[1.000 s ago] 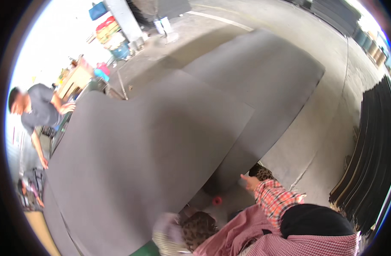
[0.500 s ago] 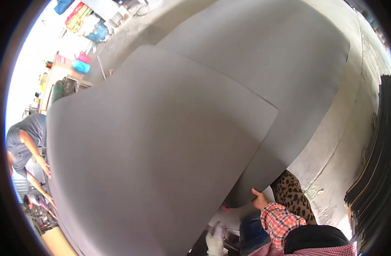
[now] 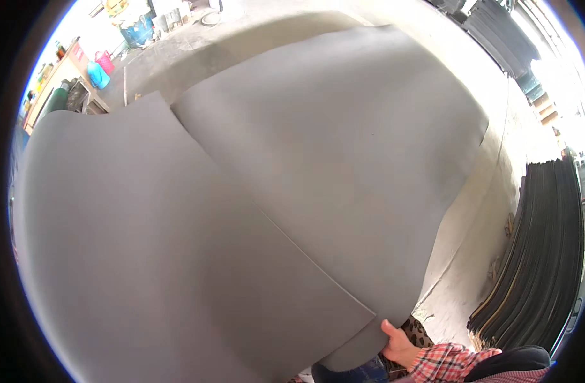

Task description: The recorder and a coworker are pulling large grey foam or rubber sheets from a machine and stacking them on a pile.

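Right hand (image 3: 399, 345) is pinching the edge of a big grey sheet (image 3: 356, 147), thumb on top; left hand's out of view, so can't tell there. My worry: it looks floppy, so one visible grip could let it sag or crease under the overlapping grey sheet (image 3: 126, 242). Both hand and held sheet sit left of the dark stack (image 3: 535, 249).

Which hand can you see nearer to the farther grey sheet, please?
Right, as far as this view shows: the right hand grips the near edge of the farther grey sheet, thumb on top. The left hand is out of view, so its place cannot be told.
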Action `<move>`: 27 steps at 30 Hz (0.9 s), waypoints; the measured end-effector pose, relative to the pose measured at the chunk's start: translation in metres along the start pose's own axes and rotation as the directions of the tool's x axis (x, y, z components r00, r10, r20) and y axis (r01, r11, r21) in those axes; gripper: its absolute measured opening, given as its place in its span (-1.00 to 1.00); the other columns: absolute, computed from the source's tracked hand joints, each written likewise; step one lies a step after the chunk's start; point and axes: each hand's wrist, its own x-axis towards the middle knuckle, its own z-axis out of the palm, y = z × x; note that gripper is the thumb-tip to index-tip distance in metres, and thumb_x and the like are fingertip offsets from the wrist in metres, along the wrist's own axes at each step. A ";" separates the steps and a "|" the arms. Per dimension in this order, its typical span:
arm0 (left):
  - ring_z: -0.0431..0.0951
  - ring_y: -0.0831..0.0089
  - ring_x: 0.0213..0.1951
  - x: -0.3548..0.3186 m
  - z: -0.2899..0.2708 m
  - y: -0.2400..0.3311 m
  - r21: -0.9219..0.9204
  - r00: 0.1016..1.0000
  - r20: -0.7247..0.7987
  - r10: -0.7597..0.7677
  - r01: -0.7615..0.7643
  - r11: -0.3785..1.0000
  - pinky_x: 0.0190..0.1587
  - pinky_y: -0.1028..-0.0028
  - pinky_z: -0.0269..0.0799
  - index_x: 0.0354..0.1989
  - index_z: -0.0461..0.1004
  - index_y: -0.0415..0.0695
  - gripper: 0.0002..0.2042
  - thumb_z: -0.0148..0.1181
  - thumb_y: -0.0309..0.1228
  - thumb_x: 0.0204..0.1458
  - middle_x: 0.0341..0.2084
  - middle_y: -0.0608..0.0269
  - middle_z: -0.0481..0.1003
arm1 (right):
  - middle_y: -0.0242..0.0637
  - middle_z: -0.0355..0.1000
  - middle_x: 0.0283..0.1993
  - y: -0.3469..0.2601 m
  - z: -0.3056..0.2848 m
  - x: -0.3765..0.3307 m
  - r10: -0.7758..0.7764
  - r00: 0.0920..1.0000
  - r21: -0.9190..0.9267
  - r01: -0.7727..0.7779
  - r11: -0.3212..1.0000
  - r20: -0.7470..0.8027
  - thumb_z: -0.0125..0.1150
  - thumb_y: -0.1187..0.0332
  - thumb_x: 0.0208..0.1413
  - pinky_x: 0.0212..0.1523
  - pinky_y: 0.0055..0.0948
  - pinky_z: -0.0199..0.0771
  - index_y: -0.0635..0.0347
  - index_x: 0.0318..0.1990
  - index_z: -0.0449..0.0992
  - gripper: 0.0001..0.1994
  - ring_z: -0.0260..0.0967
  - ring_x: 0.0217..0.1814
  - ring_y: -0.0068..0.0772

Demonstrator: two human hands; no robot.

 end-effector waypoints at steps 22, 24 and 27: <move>0.39 0.29 -0.11 -0.257 -0.049 0.001 0.143 0.696 0.372 0.614 -0.697 0.703 -0.03 0.38 0.30 -0.02 0.23 -0.45 -0.33 0.24 -0.12 -0.18 -0.08 0.05 0.36 | -0.21 0.42 -0.21 -0.059 -0.095 -0.123 -0.254 0.966 -0.196 0.243 0.950 -0.036 0.21 0.13 -0.09 -0.17 -0.23 0.41 0.23 -0.12 0.38 -0.56 0.40 -0.23 -0.26; 0.40 0.26 -0.11 -0.247 -0.042 0.020 0.253 0.667 0.332 0.667 -0.744 0.619 -0.03 0.39 0.29 -0.01 0.18 -0.50 -0.30 0.28 -0.19 -0.22 -0.08 -0.07 0.35 | -0.10 0.39 -0.21 -0.088 -0.100 -0.149 -0.019 0.990 -0.933 -0.123 0.338 -0.138 0.23 0.05 -0.10 -0.46 -0.45 0.44 0.25 -0.17 0.41 -0.54 0.40 -0.26 -0.43; 0.27 0.13 0.07 -0.274 -0.012 0.026 0.537 0.683 0.196 0.704 -0.675 0.506 0.10 0.41 0.16 0.14 -0.04 -0.41 -0.13 0.31 -0.17 -0.27 0.02 -0.17 0.24 | 0.00 0.38 -0.19 -0.086 0.027 -0.198 -0.037 0.993 -0.824 0.072 -0.562 0.112 0.26 -0.08 -0.22 -0.20 -0.32 0.41 0.27 -0.10 0.37 -0.37 0.41 -0.21 -0.16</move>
